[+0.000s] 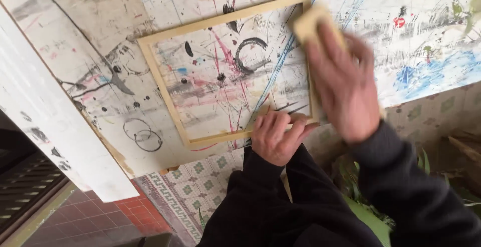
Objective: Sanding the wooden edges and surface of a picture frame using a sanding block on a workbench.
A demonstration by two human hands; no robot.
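Note:
A light wooden frame (pixel 165 84) lies flat on a paint-stained white table (pixel 100 76). My left hand (pixel 275 134) presses down on the frame's near edge, fingers curled over the wood. My right hand (pixel 343 86), blurred by motion, holds a small tan block (pixel 306 24) against the frame's right side near its far corner. Both arms wear dark sleeves.
The tabletop is covered in ink marks, circles and blue and pink streaks. A white board (pixel 55 131) runs along the left. Below the table edge are patterned floor tiles (pixel 200 182), red tiles (pixel 95 217) and green leaves (pixel 371 217).

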